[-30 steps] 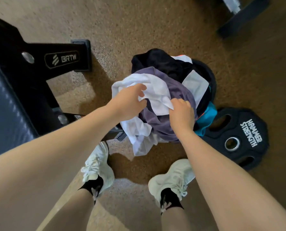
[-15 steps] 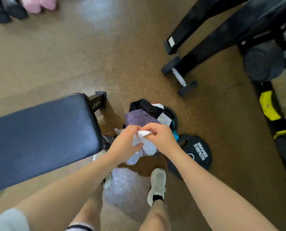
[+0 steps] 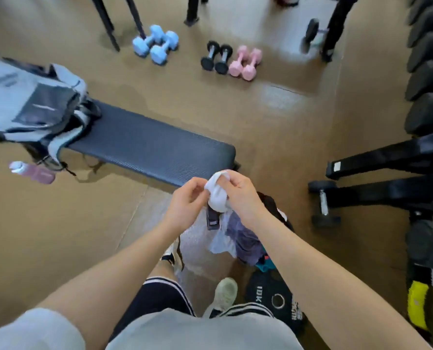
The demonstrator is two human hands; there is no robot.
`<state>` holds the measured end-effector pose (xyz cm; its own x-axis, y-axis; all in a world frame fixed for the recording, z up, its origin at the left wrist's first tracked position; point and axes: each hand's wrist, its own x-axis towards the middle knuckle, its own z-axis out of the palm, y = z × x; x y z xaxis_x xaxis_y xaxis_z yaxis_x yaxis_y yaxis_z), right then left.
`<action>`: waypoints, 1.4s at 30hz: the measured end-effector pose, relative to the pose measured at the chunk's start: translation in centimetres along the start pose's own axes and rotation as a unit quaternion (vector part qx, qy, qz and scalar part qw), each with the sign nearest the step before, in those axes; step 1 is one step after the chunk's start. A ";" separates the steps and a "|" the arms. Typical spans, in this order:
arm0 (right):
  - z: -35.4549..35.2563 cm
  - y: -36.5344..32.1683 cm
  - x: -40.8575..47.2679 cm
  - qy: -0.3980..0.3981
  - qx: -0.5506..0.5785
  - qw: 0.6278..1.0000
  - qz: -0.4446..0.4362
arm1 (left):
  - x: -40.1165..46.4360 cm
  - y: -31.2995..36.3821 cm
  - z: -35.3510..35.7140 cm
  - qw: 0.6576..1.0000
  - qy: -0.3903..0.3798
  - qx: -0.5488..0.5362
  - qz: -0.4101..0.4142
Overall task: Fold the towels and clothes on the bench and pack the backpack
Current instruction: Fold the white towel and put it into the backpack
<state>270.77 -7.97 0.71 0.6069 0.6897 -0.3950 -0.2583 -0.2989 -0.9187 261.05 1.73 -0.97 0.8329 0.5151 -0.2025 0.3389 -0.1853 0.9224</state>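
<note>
I hold the white cloth (image 3: 218,192) bunched above the clothes pile (image 3: 243,236) on the floor, right hand (image 3: 240,195) pinching its top, left hand (image 3: 187,200) curled beside it. I judge I'm still gathering; next, spread it on the counter (image 3: 147,145) near the backpack (image 3: 33,104).

The cloth (image 3: 217,193) is white; the garment (image 3: 244,236) under it is purple beside a teal scrap (image 3: 266,265). The tabletop (image 3: 154,145) is dark navy with a fine ribbed weave. The backpack (image 3: 31,102) is grey with black panels. Dumbbells come in light blue (image 3: 156,44), black (image 3: 216,56) and pink (image 3: 245,62). The floor (image 3: 58,223) is tan. The shorts (image 3: 160,296) are black with white stripes.
</note>
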 end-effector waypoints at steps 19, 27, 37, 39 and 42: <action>34.9 -7.9 8.5 0.043 -0.056 0.997 -0.020 | -3.3 -9.8 -35.2 0.974 0.056 0.193 0.099; 38.2 -9.7 16.7 0.052 0.015 0.999 -0.010 | 1.8 -14.8 -45.9 0.967 0.085 0.241 -0.013; 33.7 -11.8 29.2 0.216 0.060 0.973 0.056 | 15.9 -16.9 -53.4 0.957 -0.052 0.265 -0.107; 32.1 -11.4 30.5 0.260 0.041 0.962 0.076 | 18.1 -17.2 -54.0 0.947 -0.079 0.289 -0.114; 30.5 -10.2 30.9 0.302 0.017 0.945 0.123 | 21.1 -16.8 -54.2 0.953 -0.021 0.292 -0.079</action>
<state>269.23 36.55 -2.23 0.8407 0.0966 -0.5329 -0.4657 -0.3732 -0.8024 249.21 61.07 -2.96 0.7637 0.5431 -0.3491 0.6374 -0.5483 0.5415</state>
